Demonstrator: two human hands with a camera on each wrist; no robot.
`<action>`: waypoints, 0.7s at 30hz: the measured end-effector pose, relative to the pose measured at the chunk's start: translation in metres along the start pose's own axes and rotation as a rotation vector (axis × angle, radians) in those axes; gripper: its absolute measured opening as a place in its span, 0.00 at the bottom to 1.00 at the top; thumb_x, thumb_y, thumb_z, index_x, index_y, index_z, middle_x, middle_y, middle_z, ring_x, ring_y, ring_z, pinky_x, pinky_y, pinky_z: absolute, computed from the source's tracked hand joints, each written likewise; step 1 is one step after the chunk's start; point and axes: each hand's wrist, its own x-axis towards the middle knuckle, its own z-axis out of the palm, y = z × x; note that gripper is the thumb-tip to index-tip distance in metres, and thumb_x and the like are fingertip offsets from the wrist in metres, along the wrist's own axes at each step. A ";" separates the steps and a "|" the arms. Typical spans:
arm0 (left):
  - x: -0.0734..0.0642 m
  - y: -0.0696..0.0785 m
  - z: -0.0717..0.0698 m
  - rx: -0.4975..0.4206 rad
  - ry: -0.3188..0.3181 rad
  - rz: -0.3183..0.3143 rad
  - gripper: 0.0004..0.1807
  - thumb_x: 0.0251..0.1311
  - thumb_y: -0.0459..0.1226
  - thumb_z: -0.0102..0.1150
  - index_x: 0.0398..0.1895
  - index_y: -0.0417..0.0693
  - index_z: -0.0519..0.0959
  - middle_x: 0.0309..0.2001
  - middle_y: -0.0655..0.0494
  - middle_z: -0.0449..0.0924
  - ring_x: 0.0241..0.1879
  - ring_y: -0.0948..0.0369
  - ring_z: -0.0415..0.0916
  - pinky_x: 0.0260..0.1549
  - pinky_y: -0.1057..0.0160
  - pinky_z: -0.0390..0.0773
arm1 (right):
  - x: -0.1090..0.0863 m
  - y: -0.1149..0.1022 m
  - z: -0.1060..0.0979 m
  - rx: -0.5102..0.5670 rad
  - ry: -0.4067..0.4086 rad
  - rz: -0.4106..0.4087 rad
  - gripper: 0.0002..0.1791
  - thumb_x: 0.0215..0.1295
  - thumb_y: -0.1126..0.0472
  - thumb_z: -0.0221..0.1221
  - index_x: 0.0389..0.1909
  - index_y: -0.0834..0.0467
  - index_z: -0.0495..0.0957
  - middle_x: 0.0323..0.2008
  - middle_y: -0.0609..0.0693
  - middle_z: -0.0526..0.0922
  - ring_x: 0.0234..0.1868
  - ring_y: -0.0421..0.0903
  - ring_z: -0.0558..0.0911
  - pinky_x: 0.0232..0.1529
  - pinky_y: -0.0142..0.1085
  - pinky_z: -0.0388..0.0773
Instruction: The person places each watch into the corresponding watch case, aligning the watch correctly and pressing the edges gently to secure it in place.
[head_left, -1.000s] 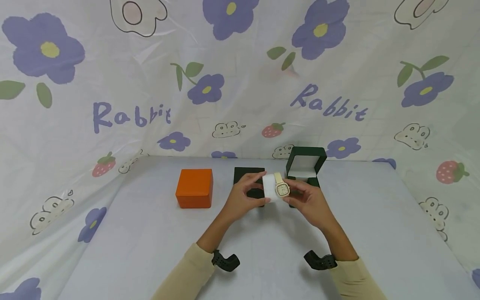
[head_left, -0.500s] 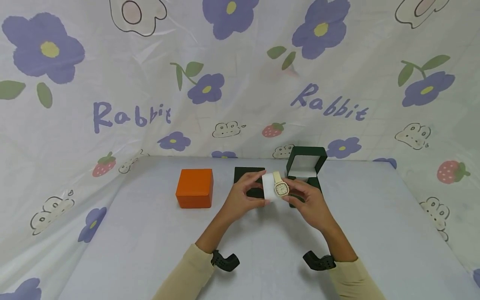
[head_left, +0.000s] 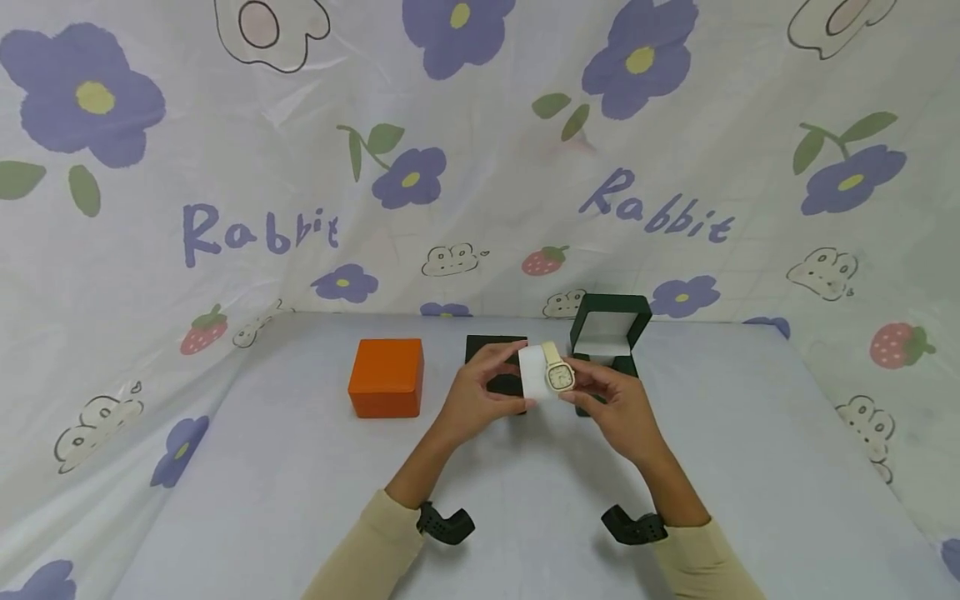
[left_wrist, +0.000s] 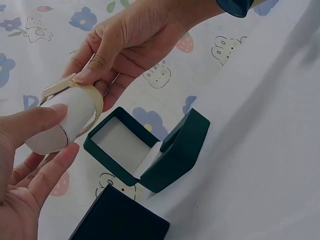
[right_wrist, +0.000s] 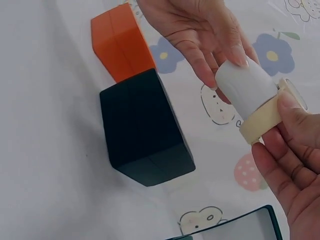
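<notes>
A watch with a cream strap and a squarish pale case is wrapped around a white watch cushion, held above the table in front of the dark boxes. My left hand grips the bare end of the cushion, thumb on one side and fingers on the other. From the right, my right hand pinches the watch. In the right wrist view, the right thumb presses by the case and the fingers lie under the strap. The left wrist view shows the strap standing partly off the cushion.
Behind the right hand stands a green watch box, lid up, with a pale lining. A closed dark green box sits behind the left hand. Farther left is a closed orange box. A patterned cloth hangs behind the white table.
Both hands, with the watch and cushion, have drifted slightly left. The watch is tilted a little more against the cushion. The boxes stay where they were.
</notes>
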 end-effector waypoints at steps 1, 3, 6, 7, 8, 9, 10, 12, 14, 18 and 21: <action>0.000 0.000 0.000 0.003 0.003 0.004 0.44 0.51 0.32 0.78 0.72 0.63 0.72 0.65 0.57 0.69 0.56 0.54 0.77 0.41 0.60 0.87 | 0.000 -0.001 0.000 0.004 0.001 0.006 0.26 0.62 0.69 0.69 0.63 0.58 0.80 0.42 0.51 0.88 0.45 0.43 0.85 0.49 0.28 0.81; -0.001 0.001 0.000 0.009 0.010 0.009 0.44 0.51 0.33 0.79 0.72 0.64 0.72 0.65 0.57 0.69 0.56 0.55 0.77 0.41 0.60 0.87 | -0.001 0.000 0.001 0.009 0.003 0.013 0.26 0.62 0.69 0.69 0.62 0.58 0.80 0.41 0.52 0.88 0.44 0.44 0.85 0.48 0.28 0.82; -0.001 0.002 0.000 0.021 0.018 0.014 0.44 0.50 0.33 0.80 0.72 0.65 0.72 0.64 0.57 0.69 0.56 0.56 0.78 0.40 0.60 0.87 | -0.001 -0.001 0.001 0.018 0.004 0.022 0.26 0.61 0.70 0.69 0.62 0.59 0.80 0.42 0.52 0.88 0.44 0.44 0.85 0.47 0.28 0.82; -0.001 0.002 0.000 0.023 0.020 0.018 0.44 0.50 0.33 0.80 0.72 0.64 0.73 0.64 0.57 0.69 0.55 0.56 0.78 0.40 0.60 0.87 | -0.001 -0.001 0.001 0.017 0.005 0.023 0.26 0.62 0.70 0.69 0.62 0.59 0.80 0.42 0.52 0.88 0.44 0.44 0.85 0.47 0.28 0.82; -0.001 0.002 0.000 0.026 0.022 0.022 0.44 0.50 0.33 0.80 0.71 0.64 0.73 0.64 0.57 0.70 0.55 0.56 0.78 0.40 0.60 0.87 | -0.001 -0.002 0.001 0.017 0.007 0.026 0.26 0.61 0.70 0.69 0.62 0.59 0.80 0.42 0.52 0.88 0.44 0.44 0.85 0.46 0.28 0.82; -0.001 0.003 0.000 0.028 0.023 0.026 0.44 0.50 0.33 0.80 0.71 0.64 0.73 0.64 0.57 0.70 0.55 0.56 0.78 0.40 0.60 0.87 | -0.001 -0.002 0.001 0.016 0.010 0.028 0.26 0.61 0.70 0.69 0.62 0.59 0.80 0.41 0.52 0.88 0.44 0.44 0.85 0.45 0.28 0.82; -0.001 0.003 0.000 0.028 0.024 0.031 0.44 0.50 0.33 0.80 0.71 0.63 0.73 0.64 0.57 0.70 0.55 0.56 0.78 0.40 0.61 0.87 | 0.000 -0.002 0.001 0.017 0.012 0.029 0.26 0.61 0.70 0.69 0.62 0.59 0.80 0.41 0.53 0.88 0.43 0.43 0.85 0.44 0.28 0.83; 0.000 0.003 0.000 0.029 0.028 0.039 0.44 0.50 0.33 0.80 0.71 0.63 0.73 0.63 0.57 0.70 0.55 0.56 0.78 0.40 0.60 0.87 | 0.000 -0.003 0.002 0.022 0.019 0.028 0.26 0.61 0.70 0.69 0.62 0.60 0.80 0.41 0.54 0.88 0.42 0.43 0.86 0.43 0.28 0.83; 0.000 0.003 0.000 0.027 0.029 0.041 0.43 0.50 0.33 0.79 0.71 0.62 0.73 0.63 0.57 0.70 0.55 0.56 0.78 0.40 0.60 0.87 | 0.000 -0.003 0.002 0.042 0.023 0.029 0.26 0.61 0.71 0.69 0.61 0.61 0.80 0.40 0.55 0.88 0.41 0.43 0.86 0.41 0.28 0.83; 0.000 0.002 0.001 0.024 0.026 0.023 0.42 0.51 0.33 0.79 0.71 0.63 0.73 0.63 0.57 0.70 0.55 0.55 0.78 0.40 0.60 0.87 | 0.000 -0.004 0.003 0.098 0.019 0.041 0.25 0.61 0.71 0.68 0.60 0.64 0.80 0.40 0.59 0.87 0.39 0.42 0.86 0.39 0.29 0.84; 0.000 0.002 0.000 0.033 0.019 0.017 0.43 0.51 0.32 0.79 0.72 0.60 0.72 0.64 0.56 0.69 0.56 0.55 0.78 0.40 0.61 0.87 | -0.001 -0.005 0.004 0.103 0.020 0.061 0.25 0.61 0.72 0.68 0.60 0.63 0.80 0.40 0.59 0.87 0.39 0.43 0.86 0.39 0.28 0.84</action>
